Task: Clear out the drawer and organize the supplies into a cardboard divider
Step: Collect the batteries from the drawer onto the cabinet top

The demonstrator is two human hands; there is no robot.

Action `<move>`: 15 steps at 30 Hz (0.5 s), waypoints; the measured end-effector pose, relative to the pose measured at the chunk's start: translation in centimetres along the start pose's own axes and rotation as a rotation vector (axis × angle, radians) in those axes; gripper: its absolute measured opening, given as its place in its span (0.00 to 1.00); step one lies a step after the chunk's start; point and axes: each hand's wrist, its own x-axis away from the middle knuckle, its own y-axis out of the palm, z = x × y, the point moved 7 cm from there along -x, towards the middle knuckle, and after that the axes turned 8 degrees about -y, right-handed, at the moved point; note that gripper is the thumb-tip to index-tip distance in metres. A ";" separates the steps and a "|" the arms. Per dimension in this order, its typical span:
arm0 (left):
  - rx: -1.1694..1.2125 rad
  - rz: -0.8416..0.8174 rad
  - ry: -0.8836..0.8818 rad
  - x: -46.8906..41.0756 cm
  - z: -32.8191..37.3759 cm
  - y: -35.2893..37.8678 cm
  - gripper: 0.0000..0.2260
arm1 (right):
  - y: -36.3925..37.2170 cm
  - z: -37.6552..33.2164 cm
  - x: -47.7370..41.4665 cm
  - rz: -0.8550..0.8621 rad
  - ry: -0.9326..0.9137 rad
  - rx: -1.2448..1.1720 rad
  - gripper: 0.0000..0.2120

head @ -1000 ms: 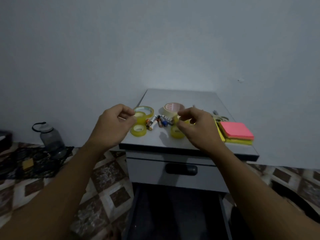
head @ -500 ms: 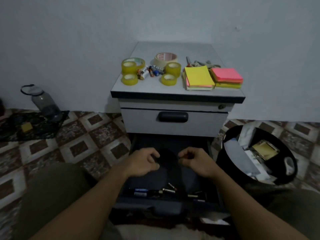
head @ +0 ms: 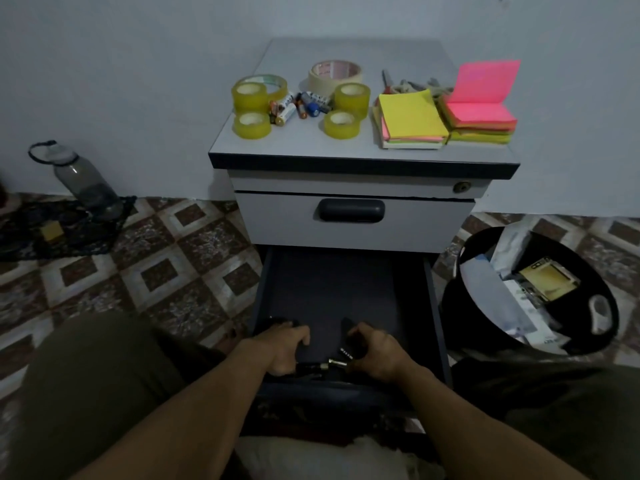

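The lower drawer [head: 332, 289] of a grey cabinet [head: 360, 157] is pulled out, dark inside. Both hands are down at its front end. My left hand [head: 285, 348] curls over small dark items there, and my right hand [head: 375, 351] is closed around others. Between them lies a small metal-tipped item [head: 334, 363], possibly a battery or pen. What each hand grips is too dark to tell. On the cabinet top sit yellow tape rolls [head: 251, 110], a masking tape roll [head: 335, 74], batteries [head: 298, 107] and sticky note pads [head: 412, 119]. No cardboard divider is in view.
A black bin [head: 460, 306] full of paper waste stands right of the drawer. A water bottle [head: 85, 181] stands on a dark cloth at the left wall. The upper drawer [head: 353, 220] is closed. My knees flank the drawer on the tiled floor.
My hands left the cabinet top, dropped into the open lower drawer, then moved nearer its front end and closed over the small items. The view tilted down.
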 end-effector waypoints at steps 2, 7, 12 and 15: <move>-0.031 -0.001 0.011 -0.1 0.0 -0.1 0.23 | 0.7 0.2 -0.6 -0.030 0.008 0.066 0.33; 0.060 0.118 0.034 -0.6 -0.5 -0.5 0.14 | 0.7 0.7 -1.6 0.007 0.005 0.083 0.26; 0.197 0.243 0.010 -0.7 -0.6 -1.0 0.15 | -0.4 1.7 -1.6 0.134 0.039 0.047 0.19; 0.188 0.246 0.004 -0.7 -0.6 -0.8 0.19 | -0.6 1.6 -1.8 0.137 0.019 0.045 0.24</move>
